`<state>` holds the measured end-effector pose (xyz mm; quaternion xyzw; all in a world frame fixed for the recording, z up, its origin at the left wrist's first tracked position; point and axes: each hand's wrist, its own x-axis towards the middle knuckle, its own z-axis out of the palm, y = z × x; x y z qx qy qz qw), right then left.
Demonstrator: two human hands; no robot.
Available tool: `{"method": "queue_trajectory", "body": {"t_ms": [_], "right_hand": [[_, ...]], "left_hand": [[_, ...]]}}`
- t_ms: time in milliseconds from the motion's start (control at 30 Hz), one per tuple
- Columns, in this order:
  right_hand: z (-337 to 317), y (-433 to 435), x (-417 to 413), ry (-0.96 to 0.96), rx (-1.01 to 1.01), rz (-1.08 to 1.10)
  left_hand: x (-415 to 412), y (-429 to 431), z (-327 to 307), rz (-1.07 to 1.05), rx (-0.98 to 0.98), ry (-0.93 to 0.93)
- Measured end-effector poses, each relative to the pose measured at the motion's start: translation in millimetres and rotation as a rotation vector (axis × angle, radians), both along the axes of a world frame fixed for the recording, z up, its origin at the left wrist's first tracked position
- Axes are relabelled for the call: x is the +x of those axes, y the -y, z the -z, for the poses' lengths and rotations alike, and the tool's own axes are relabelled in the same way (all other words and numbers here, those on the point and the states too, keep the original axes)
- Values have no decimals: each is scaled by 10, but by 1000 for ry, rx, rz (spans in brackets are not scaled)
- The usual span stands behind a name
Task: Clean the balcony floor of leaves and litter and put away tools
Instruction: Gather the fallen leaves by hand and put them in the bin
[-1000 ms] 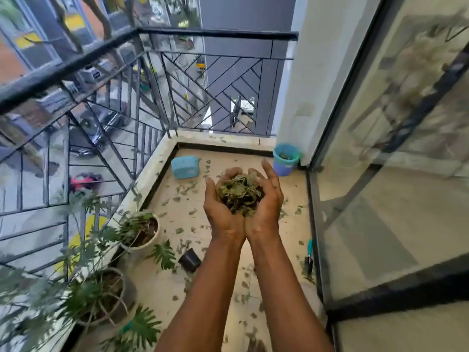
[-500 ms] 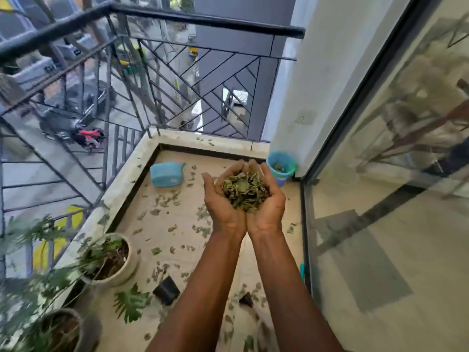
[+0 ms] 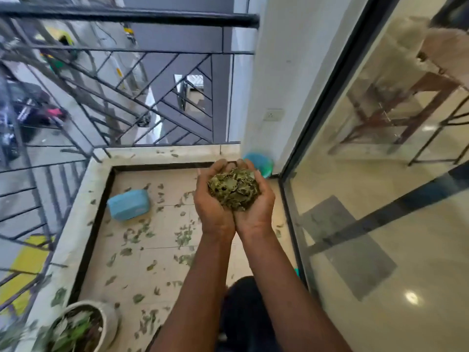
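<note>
A heap of dry green leaves (image 3: 232,188) lies in my two cupped hands, held together at chest height over the balcony floor. My left hand (image 3: 212,207) cups its left side and my right hand (image 3: 258,207) its right side, fingers curled up around the pile. Just beyond my fingertips, in the far right corner, stands a small blue bucket (image 3: 262,163), partly hidden by my hands. Several loose leaves (image 3: 138,233) lie scattered on the beige floor tiles (image 3: 162,257).
A light blue box (image 3: 128,204) lies on the floor near the left ledge. A white pot with a plant (image 3: 81,326) stands at the lower left. A black metal railing (image 3: 142,72) bounds the far and left sides. A glass sliding door (image 3: 380,199) closes the right.
I have walked forward along the balcony with the leaves still cupped in both hands. The blue bucket and far railing are now closer, and the plant pots have slid down the view.
</note>
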<state>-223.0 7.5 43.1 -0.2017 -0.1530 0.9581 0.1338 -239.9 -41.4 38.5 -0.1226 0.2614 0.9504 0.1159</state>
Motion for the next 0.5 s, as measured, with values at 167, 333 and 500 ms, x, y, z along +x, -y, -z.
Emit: {"method": "queue_trajectory", "body": {"t_ms": [167, 333, 500], "right_hand": [[499, -591, -716, 53, -57, 36], [724, -1264, -1445, 191, -128, 50], [907, -1876, -1911, 286, -143, 83]], "left_hand": [[-650, -537, 319, 38, -116, 89], [-1381, -1269, 622, 50, -199, 195], [-1886, -1912, 789, 86, -247, 317]]}}
